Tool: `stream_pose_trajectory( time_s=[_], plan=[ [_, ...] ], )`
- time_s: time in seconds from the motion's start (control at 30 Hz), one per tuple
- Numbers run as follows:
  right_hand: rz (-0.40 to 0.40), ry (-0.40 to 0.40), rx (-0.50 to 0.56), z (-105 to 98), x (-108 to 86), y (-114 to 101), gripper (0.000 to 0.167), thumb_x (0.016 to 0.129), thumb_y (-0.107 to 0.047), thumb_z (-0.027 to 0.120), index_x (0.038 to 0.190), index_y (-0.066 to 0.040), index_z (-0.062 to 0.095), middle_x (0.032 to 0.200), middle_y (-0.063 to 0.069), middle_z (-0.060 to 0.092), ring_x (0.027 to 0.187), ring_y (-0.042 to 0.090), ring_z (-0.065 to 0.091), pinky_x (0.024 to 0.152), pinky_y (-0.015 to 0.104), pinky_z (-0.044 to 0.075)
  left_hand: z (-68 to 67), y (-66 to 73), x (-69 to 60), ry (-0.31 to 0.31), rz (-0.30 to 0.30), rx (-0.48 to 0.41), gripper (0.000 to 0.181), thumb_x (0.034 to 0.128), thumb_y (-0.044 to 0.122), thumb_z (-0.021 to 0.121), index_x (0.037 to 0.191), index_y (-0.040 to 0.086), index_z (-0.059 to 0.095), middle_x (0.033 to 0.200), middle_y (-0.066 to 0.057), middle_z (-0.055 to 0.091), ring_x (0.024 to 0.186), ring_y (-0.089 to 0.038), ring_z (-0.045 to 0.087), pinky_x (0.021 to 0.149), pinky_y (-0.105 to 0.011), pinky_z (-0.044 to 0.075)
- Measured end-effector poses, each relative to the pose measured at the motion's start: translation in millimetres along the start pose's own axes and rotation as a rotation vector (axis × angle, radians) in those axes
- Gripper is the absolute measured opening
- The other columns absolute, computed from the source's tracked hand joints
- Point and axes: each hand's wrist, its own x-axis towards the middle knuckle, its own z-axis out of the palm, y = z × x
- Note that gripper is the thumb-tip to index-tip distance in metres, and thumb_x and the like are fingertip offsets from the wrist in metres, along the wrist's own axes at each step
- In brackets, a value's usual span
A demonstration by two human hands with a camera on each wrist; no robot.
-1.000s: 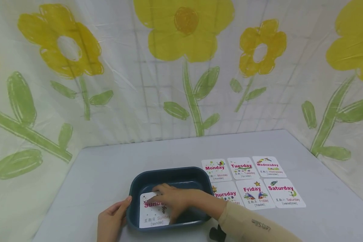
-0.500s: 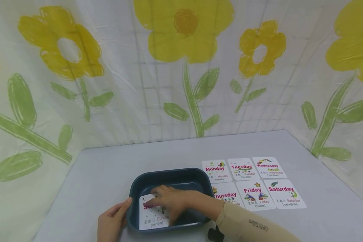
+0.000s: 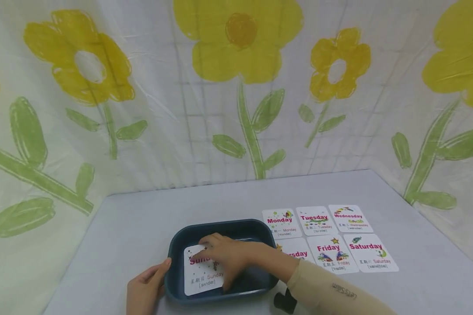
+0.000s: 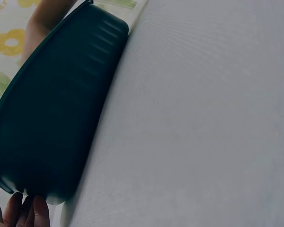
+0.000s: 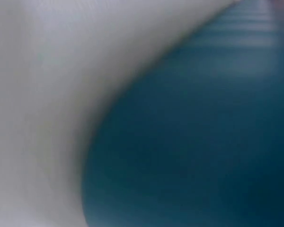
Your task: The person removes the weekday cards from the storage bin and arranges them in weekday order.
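Note:
A dark blue rectangular tray (image 3: 256, 281) stands on the table, its long side seen in the left wrist view as a dark wall (image 4: 57, 104). My left hand (image 3: 146, 284) holds its left end, thumb at the rim and fingertips (image 4: 41, 210) against the outside. Reaching in from the right, my right hand (image 3: 230, 258) grips a white Sunday flashcard (image 3: 205, 280) inside the tray. The fingers cover part of the printed word, and the card sits slightly tilted. The right wrist view is blurred and filled mostly by the tray (image 5: 189, 142).
Right of the tray lie several weekday flashcards in two rows: Monday (image 3: 281, 223), Tuesday (image 3: 317, 221), Wednesday (image 3: 351, 218), Thursday (image 3: 297, 253), Friday (image 3: 333, 253) and Saturday (image 3: 370, 253). My right forearm partly covers Thursday. A flower-printed curtain (image 3: 157, 144) hangs behind the grey table (image 3: 142, 227).
The Sunday flashcard has risen and turned a little within the tray, together with my right hand. My left hand and the tray stay where they were.

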Motion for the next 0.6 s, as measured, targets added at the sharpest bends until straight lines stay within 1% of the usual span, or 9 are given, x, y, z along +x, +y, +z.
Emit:
stream_pose_trajectory(
  time_s=[0.07, 0.13, 0.27, 0.37, 0.5, 0.6],
  plan=[
    [0.008, 0.011, 0.024, -4.9, -4.4, 0.9, 0.094, 0.060, -0.031, 0.086, 0.139, -0.037, 0.035, 0.147, -0.001, 0.024, 0.132, 0.016, 0.024, 0.106, 0.038, 0.033, 0.9, -3.5, 3.6, 0.009, -0.008, 0.005, 0.085, 0.0670, 0.072, 0.060, 0.111, 0.000, 0.064, 0.115, -0.021, 0.061, 0.084, -0.020, 0.062, 0.071, -0.034, 0.056],
    [0.009, 0.022, 0.039, -8.9, -8.1, 2.2, 0.094, 0.060, -0.030, 0.086, 0.139, -0.037, 0.035, 0.148, -0.001, 0.023, 0.132, 0.016, 0.023, 0.106, 0.038, 0.032, 1.0, -5.7, 5.3, 0.017, -0.010, 0.007, 0.084, 0.0670, 0.072, 0.060, 0.110, 0.000, 0.064, 0.115, -0.021, 0.062, 0.083, -0.018, 0.062, 0.069, -0.033, 0.056],
    [-0.004, 0.042, 0.029, -11.2, -14.2, 5.6, 0.094, 0.060, -0.031, 0.086, 0.139, -0.037, 0.035, 0.148, 0.000, 0.023, 0.133, 0.016, 0.022, 0.106, 0.038, 0.032, -1.1, -4.0, 2.6, 0.029, -0.001, 0.017, 0.082, 0.0674, 0.071, 0.061, 0.109, 0.001, 0.065, 0.112, -0.019, 0.064, 0.079, -0.015, 0.061, 0.061, -0.027, 0.055],
    [-0.007, 0.060, 0.005, -9.6, -20.7, 9.3, 0.094, 0.060, -0.033, 0.086, 0.138, -0.038, 0.035, 0.148, 0.001, 0.023, 0.134, 0.017, 0.022, 0.106, 0.039, 0.033, -3.1, 1.0, -2.3, 0.011, 0.011, 0.010, 0.082, 0.0672, 0.071, 0.062, 0.108, -0.001, 0.066, 0.111, -0.020, 0.064, 0.079, -0.014, 0.061, 0.055, -0.021, 0.051],
    [0.009, 0.086, 0.007, -11.6, -37.3, 13.2, 0.094, 0.058, -0.032, 0.086, 0.138, -0.039, 0.035, 0.149, 0.001, 0.023, 0.134, 0.019, 0.023, 0.103, 0.040, 0.035, -6.3, 6.2, -7.0, -0.020, 0.026, -0.032, 0.083, 0.0671, 0.069, 0.065, 0.107, -0.004, 0.065, 0.109, -0.021, 0.065, 0.080, -0.014, 0.063, 0.051, -0.017, 0.050],
    [0.022, 0.099, 0.044, -16.5, -55.7, 15.3, 0.095, 0.058, -0.030, 0.086, 0.138, -0.040, 0.035, 0.149, 0.000, 0.023, 0.133, 0.020, 0.023, 0.102, 0.041, 0.036, -8.1, 7.0, -8.2, -0.027, 0.032, -0.048, 0.082, 0.0672, 0.067, 0.066, 0.106, -0.004, 0.065, 0.107, -0.020, 0.066, 0.080, -0.014, 0.064, 0.052, -0.018, 0.051]
  ],
)
